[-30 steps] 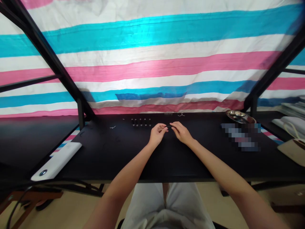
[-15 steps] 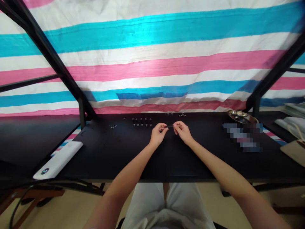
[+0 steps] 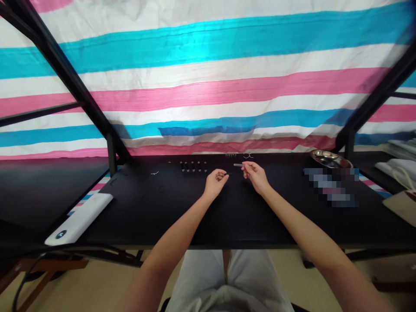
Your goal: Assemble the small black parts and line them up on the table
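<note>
My right hand (image 3: pixel 255 175) is closed in a pinch on a small, slim, pale grey tube-like piece (image 3: pixel 238 165). That piece points left from the fingertips, above the black tabletop. A short gap to its left, my left hand (image 3: pixel 215 182) has thumb and fingers curled together. Something thin and dark seems to be at its fingertips, too small to name. Left of my left hand stand two rows of small dark cylinders with pale ends (image 3: pixel 193 166). Several tiny metal pieces (image 3: pixel 231 155) lie in a row at the table's back edge, with thin white loops (image 3: pixel 248 156) beside them.
A shiny metal dish (image 3: pixel 330 159) sits at the back right, near a blurred-out patch. At the left edge lies a long white device (image 3: pixel 79 219) with a round display. A white scrap (image 3: pixel 154 173) is on the black table (image 3: pixel 240 221). Black frame posts flank a striped sheet.
My hands have come apart. The right hand has moved slightly right and up, and a pale grey piece now shows at its fingertips. My left hand has barely moved.
</note>
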Motion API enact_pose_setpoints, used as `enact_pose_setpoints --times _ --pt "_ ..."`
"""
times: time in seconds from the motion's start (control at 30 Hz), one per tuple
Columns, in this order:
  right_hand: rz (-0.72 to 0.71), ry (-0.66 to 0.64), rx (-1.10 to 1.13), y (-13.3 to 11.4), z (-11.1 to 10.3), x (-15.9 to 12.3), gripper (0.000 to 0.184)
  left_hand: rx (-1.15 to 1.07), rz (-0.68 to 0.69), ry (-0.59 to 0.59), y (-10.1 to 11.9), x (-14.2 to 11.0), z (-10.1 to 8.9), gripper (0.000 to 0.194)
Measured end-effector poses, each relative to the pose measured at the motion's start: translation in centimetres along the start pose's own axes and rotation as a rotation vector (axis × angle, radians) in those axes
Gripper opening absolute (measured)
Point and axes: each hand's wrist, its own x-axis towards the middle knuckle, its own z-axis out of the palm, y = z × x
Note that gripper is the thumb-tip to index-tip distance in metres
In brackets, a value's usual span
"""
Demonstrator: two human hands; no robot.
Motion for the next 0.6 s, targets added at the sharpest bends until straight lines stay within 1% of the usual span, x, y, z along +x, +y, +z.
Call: enact_pose_setpoints --times 0.07,0.17,0.27,0.4,0.6 --pt "0.002 -0.092 -0.048 -0.1 0.4 -0.3 0.032 0.021 -0.014 -0.032 -0.1 0.0 0.1 0.023" --pt "-0.004 -0.19 -0.159 -0.2 0.9 -0.7 0.032 0.022 -0.014 -0.025 0.0 -0.1 0.1 0.023" --pt "-0.003 -0.231 -0.255 -0.2 1.2 -0.9 0.031 -0.005 -0.021 0.005 0.4 -0.1 0.0 0.023" --pt "-0.026 -0.266 -0.334 0.0 1.2 -1.0 0.032 -0.007 0.002 0.0 0.6 -0.1 -0.2 0.024" --pt "-0.137 -0.354 -0.445 0.6 1.2 -1.0 0.026 0.038 0.042 -0.021 0.5 -0.2 -0.2 0.025"
